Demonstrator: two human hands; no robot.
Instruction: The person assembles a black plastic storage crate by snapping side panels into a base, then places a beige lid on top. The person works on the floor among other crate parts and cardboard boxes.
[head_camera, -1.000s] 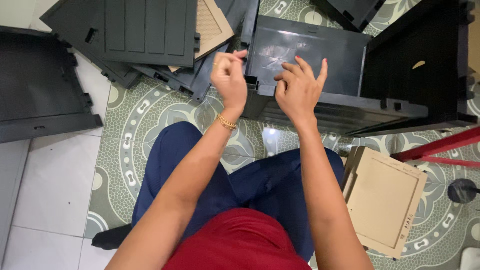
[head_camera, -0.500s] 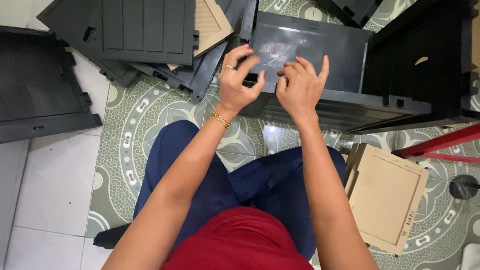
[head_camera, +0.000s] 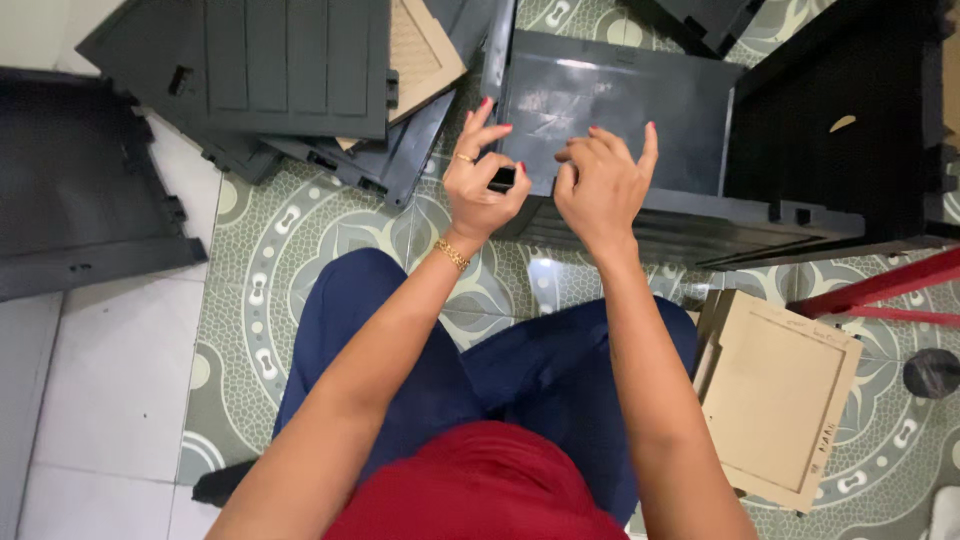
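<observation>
My left hand (head_camera: 480, 180) is raised in front of me, and its thumb and fingers pinch a small black piece (head_camera: 503, 179). My right hand (head_camera: 600, 180) hovers close beside it with curled fingers; whether it touches the piece is unclear. Both hands hang over a dark grey plastic tray-like panel (head_camera: 640, 100) that lies on the floor ahead of my knees. A gold bracelet sits on my left wrist and a ring on one finger.
Dark plastic panels (head_camera: 290, 70) are stacked at the upper left, and another panel (head_camera: 80, 190) lies at far left. A black box frame (head_camera: 850, 130) stands at right. A brown fibreboard panel (head_camera: 780, 400) and red bars (head_camera: 880, 290) lie on the patterned floor at right.
My hands have shifted a little and the left fingers have spread; the small black piece now shows between the left thumb and fingers.
</observation>
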